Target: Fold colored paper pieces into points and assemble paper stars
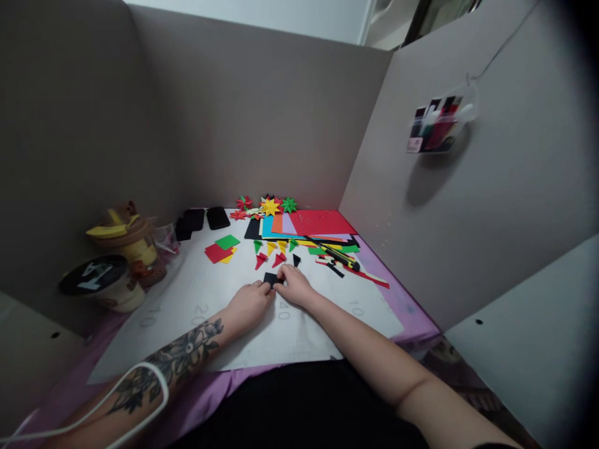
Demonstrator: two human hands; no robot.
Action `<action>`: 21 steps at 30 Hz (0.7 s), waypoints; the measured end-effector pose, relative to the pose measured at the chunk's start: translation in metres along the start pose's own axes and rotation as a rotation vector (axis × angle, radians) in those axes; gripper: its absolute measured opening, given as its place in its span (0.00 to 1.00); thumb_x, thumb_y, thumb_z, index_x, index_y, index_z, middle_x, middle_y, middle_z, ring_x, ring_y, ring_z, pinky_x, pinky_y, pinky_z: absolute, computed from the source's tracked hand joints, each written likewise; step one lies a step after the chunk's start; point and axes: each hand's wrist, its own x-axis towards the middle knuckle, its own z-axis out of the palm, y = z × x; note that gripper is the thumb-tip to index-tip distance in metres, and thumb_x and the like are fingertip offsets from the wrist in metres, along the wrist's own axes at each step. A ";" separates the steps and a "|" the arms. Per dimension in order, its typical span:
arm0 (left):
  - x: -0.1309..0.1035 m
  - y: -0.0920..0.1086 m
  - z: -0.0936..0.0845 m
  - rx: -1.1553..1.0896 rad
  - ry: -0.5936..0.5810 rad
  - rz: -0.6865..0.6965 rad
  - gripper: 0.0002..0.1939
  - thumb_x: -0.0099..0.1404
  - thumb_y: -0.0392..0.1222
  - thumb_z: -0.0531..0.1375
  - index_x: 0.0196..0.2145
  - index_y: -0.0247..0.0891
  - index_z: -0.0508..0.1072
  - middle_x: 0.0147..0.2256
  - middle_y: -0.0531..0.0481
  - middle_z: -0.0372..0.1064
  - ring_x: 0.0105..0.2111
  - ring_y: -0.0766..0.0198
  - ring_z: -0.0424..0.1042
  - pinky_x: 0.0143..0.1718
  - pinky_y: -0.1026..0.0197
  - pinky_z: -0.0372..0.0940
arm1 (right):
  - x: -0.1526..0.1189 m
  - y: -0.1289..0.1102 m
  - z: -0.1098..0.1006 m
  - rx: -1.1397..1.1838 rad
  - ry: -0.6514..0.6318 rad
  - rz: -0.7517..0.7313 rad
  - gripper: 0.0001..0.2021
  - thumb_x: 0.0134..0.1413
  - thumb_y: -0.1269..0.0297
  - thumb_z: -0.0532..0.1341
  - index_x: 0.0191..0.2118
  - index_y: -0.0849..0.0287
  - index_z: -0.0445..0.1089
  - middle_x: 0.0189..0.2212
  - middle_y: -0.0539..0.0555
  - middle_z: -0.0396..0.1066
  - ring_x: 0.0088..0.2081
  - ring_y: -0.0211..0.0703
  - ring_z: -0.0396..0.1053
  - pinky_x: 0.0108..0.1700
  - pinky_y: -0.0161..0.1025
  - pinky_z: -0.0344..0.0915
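Note:
A small black paper piece [270, 278] lies on the white sheet [187, 337], between my two hands. My left hand [250, 304] presses its fingertips on the lower edge of the paper. At its right side, the bent fingers of my right hand [294, 285] pinch the paper. Just beyond are small folded paper points: red [261, 260], yellow [271, 248], green [293, 245] and black [296, 260]. Red [218, 252] and green [228, 242] paper squares lie to the left, with yellow ones partly under them.
Paper stars [271, 206] and coloured sheets [322, 222] lie at the back. A yellow-black cutter [344, 258] rests among paper strips on the right. Tubs [116, 293] stand at the left. Grey panels [262, 112] enclose the table; a clear bag [440, 121] hangs right.

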 end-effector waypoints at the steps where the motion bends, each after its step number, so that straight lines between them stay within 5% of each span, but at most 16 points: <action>1: 0.000 0.000 -0.001 0.004 -0.006 0.003 0.14 0.67 0.37 0.46 0.39 0.33 0.71 0.33 0.43 0.66 0.33 0.59 0.65 0.32 0.58 0.60 | 0.000 0.001 0.001 0.004 0.009 0.013 0.09 0.40 0.72 0.61 0.29 0.58 0.60 0.28 0.47 0.61 0.31 0.37 0.57 0.33 0.34 0.53; 7: -0.006 -0.001 -0.003 0.011 -0.008 0.017 0.14 0.67 0.37 0.46 0.38 0.34 0.71 0.33 0.44 0.67 0.34 0.58 0.66 0.33 0.57 0.60 | 0.002 0.006 0.004 0.059 0.074 0.019 0.09 0.41 0.80 0.55 0.28 0.58 0.62 0.27 0.48 0.61 0.31 0.38 0.59 0.34 0.34 0.56; 14: -0.009 -0.005 -0.003 -0.080 0.008 -0.016 0.14 0.64 0.35 0.49 0.41 0.39 0.72 0.33 0.46 0.68 0.35 0.56 0.66 0.34 0.58 0.61 | -0.012 0.011 -0.003 0.118 0.052 -0.370 0.14 0.42 0.83 0.55 0.26 0.57 0.73 0.31 0.52 0.69 0.37 0.41 0.64 0.43 0.38 0.62; 21: -0.006 -0.021 0.009 -0.274 0.133 -0.301 0.22 0.62 0.29 0.47 0.52 0.36 0.65 0.40 0.41 0.71 0.42 0.55 0.67 0.42 0.56 0.62 | -0.014 0.012 -0.004 0.084 -0.027 -0.380 0.14 0.43 0.82 0.56 0.27 0.57 0.75 0.31 0.52 0.74 0.36 0.40 0.68 0.43 0.37 0.64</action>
